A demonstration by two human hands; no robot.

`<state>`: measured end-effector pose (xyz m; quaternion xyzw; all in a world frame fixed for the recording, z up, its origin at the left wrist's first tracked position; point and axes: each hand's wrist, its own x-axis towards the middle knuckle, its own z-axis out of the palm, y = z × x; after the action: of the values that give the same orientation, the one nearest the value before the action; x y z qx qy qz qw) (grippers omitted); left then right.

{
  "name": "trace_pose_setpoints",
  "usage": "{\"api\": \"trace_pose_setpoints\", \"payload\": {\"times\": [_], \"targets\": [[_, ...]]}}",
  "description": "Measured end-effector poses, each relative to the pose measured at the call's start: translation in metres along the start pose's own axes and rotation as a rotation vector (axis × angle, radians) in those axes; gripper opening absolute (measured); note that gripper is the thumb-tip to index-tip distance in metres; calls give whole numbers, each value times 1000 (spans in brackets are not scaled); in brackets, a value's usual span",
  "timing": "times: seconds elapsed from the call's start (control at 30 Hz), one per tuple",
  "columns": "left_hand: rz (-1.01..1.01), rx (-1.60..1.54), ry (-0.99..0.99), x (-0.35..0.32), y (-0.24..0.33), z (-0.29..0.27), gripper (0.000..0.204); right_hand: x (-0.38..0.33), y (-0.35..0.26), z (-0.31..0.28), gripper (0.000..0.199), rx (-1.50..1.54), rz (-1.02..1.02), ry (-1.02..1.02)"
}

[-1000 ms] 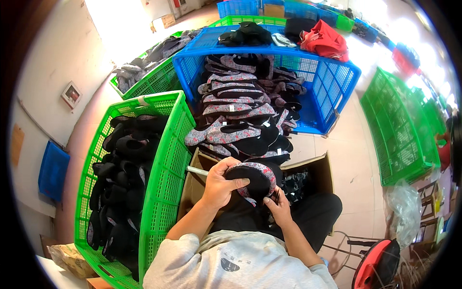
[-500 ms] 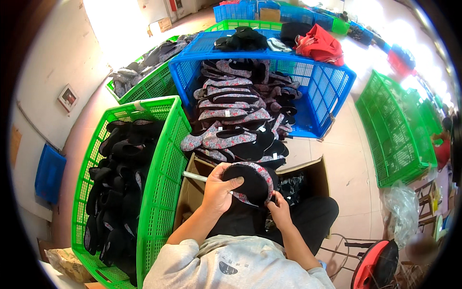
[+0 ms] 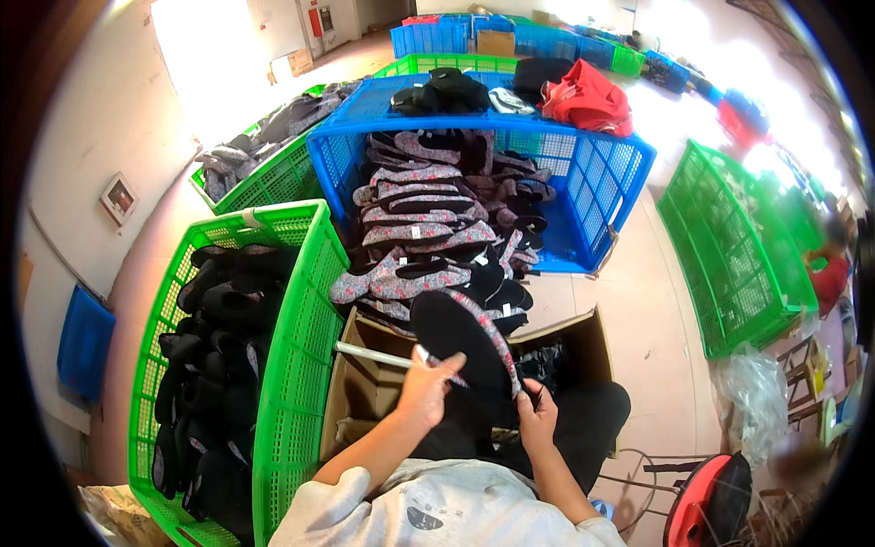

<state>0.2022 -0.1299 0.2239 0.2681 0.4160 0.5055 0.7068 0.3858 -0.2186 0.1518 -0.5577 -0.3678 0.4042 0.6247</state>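
Observation:
A fabric shoe (image 3: 456,337), black with a pinkish floral edge, is held up in front of me, tilted, its broad flat black face toward me. My left hand (image 3: 427,390) grips its left edge, thumb lying on the black face. With thumb and fingers closed, my right hand (image 3: 536,415) pinches the lower right edge. A white rod (image 3: 375,354) runs from the left up to my left hand; whether the hand touches it I cannot tell. Beneath the shoe stands an open cardboard box (image 3: 583,345) with dark items inside.
Ahead, a blue crate (image 3: 606,196) on its side holds stacked floral shoes (image 3: 419,232). Black shoes fill the green crate (image 3: 273,456) at my left. Another green crate (image 3: 729,255) stands at right, near a plastic bag (image 3: 758,401) and a red-and-black round seat (image 3: 711,506).
The shoe has turned from a rounded, bent pose to a longer, more upright one, its far end now higher. My left hand has shifted slightly down along its edge. The whole view has shifted slightly.

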Motion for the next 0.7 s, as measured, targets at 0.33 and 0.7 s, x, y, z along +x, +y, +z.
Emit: {"api": "trace_pose_setpoints", "payload": {"times": [0.33, 0.7], "targets": [[-475, 55, -52, -18, -49, 16, 36, -10, 8, 11, 30, -89, -92, 13], [-474, 195, -60, -14, -64, 8, 29, 7, 13, 2, 28, 23, 55, 33]]}}
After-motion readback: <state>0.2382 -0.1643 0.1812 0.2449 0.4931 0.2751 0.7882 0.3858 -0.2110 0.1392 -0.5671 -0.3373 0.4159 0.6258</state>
